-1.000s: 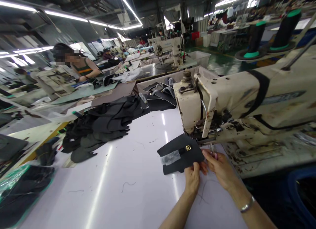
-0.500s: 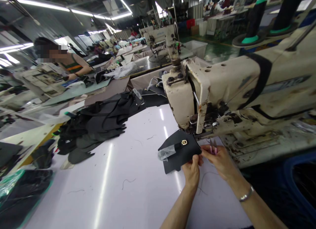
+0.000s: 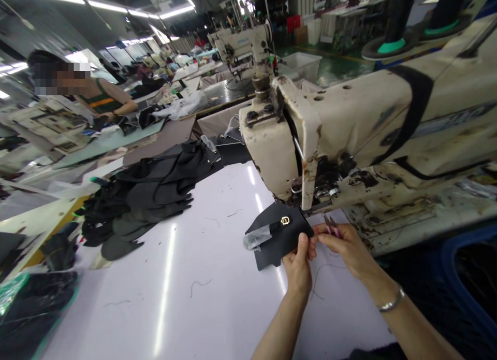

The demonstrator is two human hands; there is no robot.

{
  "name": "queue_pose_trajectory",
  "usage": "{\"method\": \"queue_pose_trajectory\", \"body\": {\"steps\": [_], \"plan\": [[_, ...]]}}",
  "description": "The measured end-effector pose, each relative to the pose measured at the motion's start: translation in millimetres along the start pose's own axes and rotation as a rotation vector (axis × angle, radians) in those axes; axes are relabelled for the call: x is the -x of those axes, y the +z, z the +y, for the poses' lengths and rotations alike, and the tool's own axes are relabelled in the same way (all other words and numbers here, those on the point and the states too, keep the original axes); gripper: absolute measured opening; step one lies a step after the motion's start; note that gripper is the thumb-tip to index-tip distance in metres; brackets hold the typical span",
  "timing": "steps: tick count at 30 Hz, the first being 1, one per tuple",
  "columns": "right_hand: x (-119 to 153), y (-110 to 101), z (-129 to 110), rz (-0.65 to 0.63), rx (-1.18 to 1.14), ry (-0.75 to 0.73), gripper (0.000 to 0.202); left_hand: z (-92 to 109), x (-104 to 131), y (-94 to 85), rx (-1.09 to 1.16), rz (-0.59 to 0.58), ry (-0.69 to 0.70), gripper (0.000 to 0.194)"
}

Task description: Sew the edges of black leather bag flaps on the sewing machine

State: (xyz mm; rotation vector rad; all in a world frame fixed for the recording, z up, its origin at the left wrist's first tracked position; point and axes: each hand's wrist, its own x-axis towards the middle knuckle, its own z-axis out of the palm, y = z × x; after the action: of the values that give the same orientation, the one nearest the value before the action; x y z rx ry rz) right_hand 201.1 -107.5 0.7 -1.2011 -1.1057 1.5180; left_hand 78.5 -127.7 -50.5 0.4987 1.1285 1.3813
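Observation:
A dark, flat panel [image 3: 274,252] lies beneath the head of the sewing machine [image 3: 266,142]. On it are a gold-coloured buckle [image 3: 285,220] and a strap end wrapped in clear plastic [image 3: 257,238]. My left hand [image 3: 298,269] pinches the panel's near edge, thumb on top. Close beside it, my right hand [image 3: 345,246] is closed around small thread snips [image 3: 332,227] with pink handles, blades pointing up. Its fingertips meet at the panel's right corner; whether they also pinch a thread there is too small to tell.
Dark cut pieces [image 3: 155,178] are heaped across the far side of the white tabletop [image 3: 128,318]. Loose threads lie on it. A plastic-wrapped bundle [image 3: 34,313] sits at left, a blue crate [image 3: 450,267] at right. Another person [image 3: 104,98] works at a machine beyond.
The camera view has shifted slightly, moving most things left in the picture. My left hand keeps its grip on the panel. The snips in my right hand have tilted a little.

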Motion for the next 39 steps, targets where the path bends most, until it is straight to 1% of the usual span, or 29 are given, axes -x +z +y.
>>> {"method": "queue_pose_trajectory", "body": {"steps": [3, 6, 8, 13, 17, 20, 24, 26, 28, 32, 39], "plan": [[0, -1, 0, -0.031, 0.053, -0.034, 0.025, 1, 1, 4.5, 0.024, 0.029, -0.001, 0.045], [0, -4, 4, 0.006, 0.136, -0.062, 0.017, 0, 2, 9.3, 0.041, 0.064, -0.003, 0.046], [1, -5, 6, 0.044, 0.19, -0.07, 0.014, 0, 3, 12.0, 0.055, 0.063, 0.009, 0.045], [4, -6, 6, 0.064, 0.278, -0.067, 0.022, 2, 5, 16.5, 0.068, 0.081, 0.044, 0.047], [1, -6, 6, 0.047, 0.262, -0.079, 0.025, 3, 5, 16.5, 0.03, 0.083, 0.069, 0.045], [-5, -4, 6, 0.097, 0.264, -0.092, 0.03, 3, 5, 13.8, -0.026, 0.069, 0.071, 0.046], [-14, 0, 5, 0.121, 0.2, -0.067, 0.032, 5, 3, 6.0, -0.051, -0.01, 0.06, 0.05], [-15, 1, 5, 0.128, 0.168, -0.055, 0.032, 6, 2, 0.8, -0.05, -0.066, 0.03, 0.055], [-14, 1, 4, 0.13, 0.161, -0.051, 0.036, 8, 0, -4.2, -0.07, -0.095, 0.001, 0.057], [-6, 0, 0, 0.102, 0.141, -0.03, 0.042, 7, -2, -8.8, -0.124, -0.064, -0.014, 0.059], [6, -1, -2, 0.03, 0.044, -0.01, 0.038, 6, 0, -1.5, -0.116, 0.014, 0.038, 0.057]]}}
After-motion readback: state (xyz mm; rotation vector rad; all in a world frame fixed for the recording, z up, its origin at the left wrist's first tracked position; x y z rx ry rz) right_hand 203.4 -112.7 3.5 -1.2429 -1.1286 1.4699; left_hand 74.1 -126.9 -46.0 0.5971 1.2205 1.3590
